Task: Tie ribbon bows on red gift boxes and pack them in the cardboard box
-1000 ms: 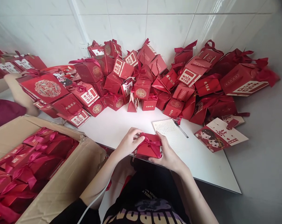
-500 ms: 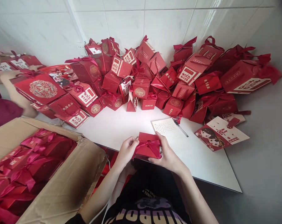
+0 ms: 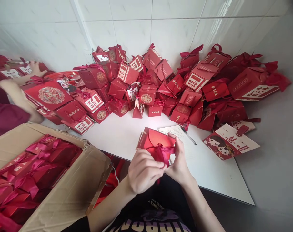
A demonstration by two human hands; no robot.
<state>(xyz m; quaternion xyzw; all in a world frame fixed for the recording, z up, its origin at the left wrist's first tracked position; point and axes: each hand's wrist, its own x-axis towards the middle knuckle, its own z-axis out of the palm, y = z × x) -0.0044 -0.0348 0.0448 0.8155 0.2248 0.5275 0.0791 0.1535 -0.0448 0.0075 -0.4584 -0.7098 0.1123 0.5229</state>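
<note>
A small red gift box (image 3: 152, 137) with a rounded flap is held just above the table's near edge, in front of my body. A dark pink ribbon (image 3: 164, 153) is tied in a bow on its front. My right hand (image 3: 179, 158) grips the box's right side, thumb below and fingers on top. My left hand (image 3: 146, 170) is closed in front of the box, its fingertips pinching the lower end of the ribbon. A twisted gold cord shows at the box's left edge. Beyond the box lies a notebook (image 3: 173, 130) with handwriting, a black pen (image 3: 188, 135) across its edge.
Many red gift boxes (image 3: 146, 93) are heaped along the tiled wall. An open cardboard carton (image 3: 71, 180) full of ribboned boxes stands at left. A white card (image 3: 233, 140) with cartoon figures lies at right. Another person's arm (image 3: 18, 82) reaches in at far left.
My left hand has moved from the box's left side to its front and now pinches the ribbon. The box is tilted and raised slightly. The other person's hand has come into view.
</note>
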